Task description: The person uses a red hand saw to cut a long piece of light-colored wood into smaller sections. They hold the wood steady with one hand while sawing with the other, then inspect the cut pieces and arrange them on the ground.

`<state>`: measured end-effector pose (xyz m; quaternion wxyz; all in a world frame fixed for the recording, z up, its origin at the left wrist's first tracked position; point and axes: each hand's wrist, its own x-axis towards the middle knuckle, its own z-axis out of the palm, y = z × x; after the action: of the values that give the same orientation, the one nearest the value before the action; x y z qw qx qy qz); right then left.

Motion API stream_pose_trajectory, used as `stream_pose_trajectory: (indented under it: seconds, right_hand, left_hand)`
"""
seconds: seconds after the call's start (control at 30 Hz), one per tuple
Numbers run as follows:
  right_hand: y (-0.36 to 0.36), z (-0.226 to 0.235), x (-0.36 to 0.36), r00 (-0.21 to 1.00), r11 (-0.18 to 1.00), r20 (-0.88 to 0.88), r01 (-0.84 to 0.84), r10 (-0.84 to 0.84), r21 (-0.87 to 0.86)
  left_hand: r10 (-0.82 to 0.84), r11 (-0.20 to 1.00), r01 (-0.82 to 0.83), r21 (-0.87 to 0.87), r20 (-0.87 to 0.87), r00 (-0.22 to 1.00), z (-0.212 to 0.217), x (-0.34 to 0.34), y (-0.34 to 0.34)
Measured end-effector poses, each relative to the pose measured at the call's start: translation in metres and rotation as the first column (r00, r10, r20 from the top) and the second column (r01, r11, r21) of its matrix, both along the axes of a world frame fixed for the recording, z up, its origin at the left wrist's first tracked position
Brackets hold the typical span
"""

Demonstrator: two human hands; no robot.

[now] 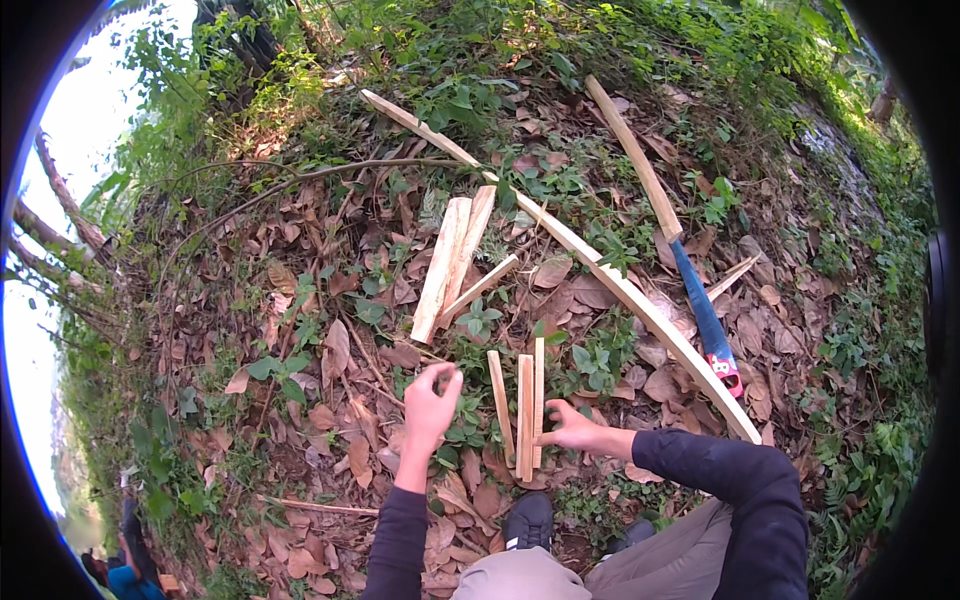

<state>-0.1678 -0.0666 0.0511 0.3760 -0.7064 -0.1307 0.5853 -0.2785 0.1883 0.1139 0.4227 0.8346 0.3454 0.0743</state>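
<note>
Three thin wooden sticks stand close together in front of my feet: a left stick (501,410), a thicker middle stick (525,415) and a slim right stick (539,400). My right hand (575,430) is beside them, fingers apart, its thumb at the edge of the right stick; whether it touches cannot be made out. To the left, my left hand (430,405) hovers over the leaves with fingers loosely curled and nothing visible between them. Beyond it lie two split wood pieces (453,262) and a short stick (480,290).
A long wooden pole (600,268) slants across the ground. To its right lie another wooden length (640,165) and a blue blade-like piece with a red end (706,310). A thin bent branch (290,182) crosses the left. Another person (135,560) is at the lower left.
</note>
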Motion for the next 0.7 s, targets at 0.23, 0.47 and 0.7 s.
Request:
stream_pose_trajectory:
  seconds: [0.23,0.47,0.7]
  right_hand:
    - [-0.005,0.024,0.032,0.973,0.973,0.033,-0.229,0.228,0.018]
    - [-0.053,0.115,0.079,0.661,0.848,0.587,-0.522,0.468,-0.088]
    - [-0.084,0.127,0.094,0.669,0.88,0.603,-0.458,0.434,-0.126]
  left_hand:
    - [0.053,0.913,0.092,0.397,-0.34,0.939,-0.053,0.164,0.162]
    - [-0.004,0.949,0.209,0.236,-0.655,0.756,-0.061,0.215,0.149]
    - [-0.21,0.977,0.203,-0.058,-0.36,0.909,-0.059,0.196,0.164]
